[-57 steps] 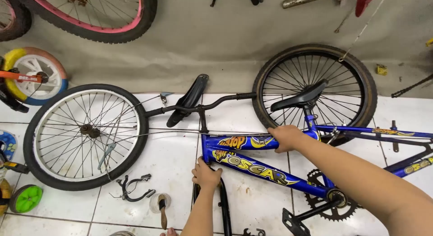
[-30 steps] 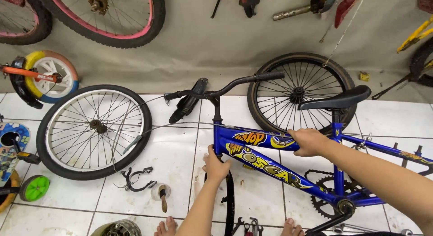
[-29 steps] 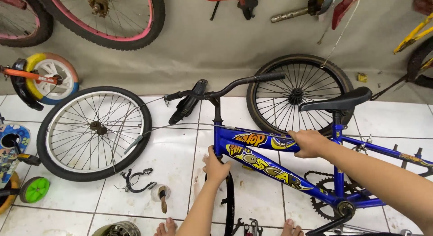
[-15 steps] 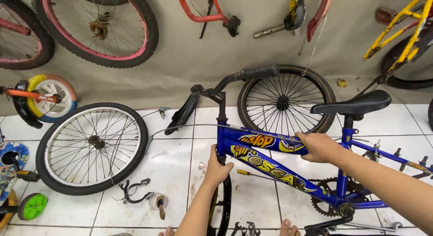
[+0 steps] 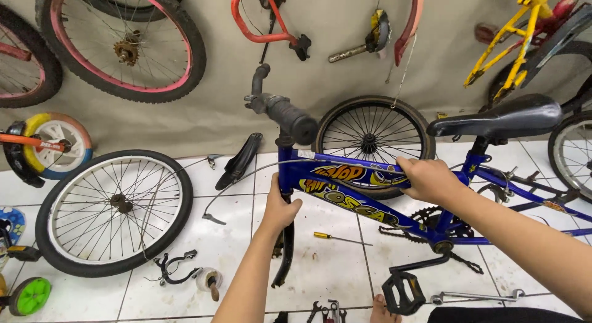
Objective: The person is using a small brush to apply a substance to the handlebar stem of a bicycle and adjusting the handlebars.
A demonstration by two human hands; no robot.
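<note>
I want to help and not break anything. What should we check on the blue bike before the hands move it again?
1. Left hand holds the black front fork below the blue bicycle frame: ok.
2. Right hand grips the frame's top tube: ok.
3. Front wheel fitted: not ok; a loose spoked wheel lies on the white tile floor.
4. Yellow-handled screwdriver lies on the floor under the frame: not ok.
5. Bare toes near the black pedal: not ok.
6. Chain seated: cannot tell.

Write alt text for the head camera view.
Two bare hands steady an upright blue bicycle frame: the left hand grips the fork below the head tube, the right hand the top tube. A loose wheel lies on the white tiled floor.
</note>
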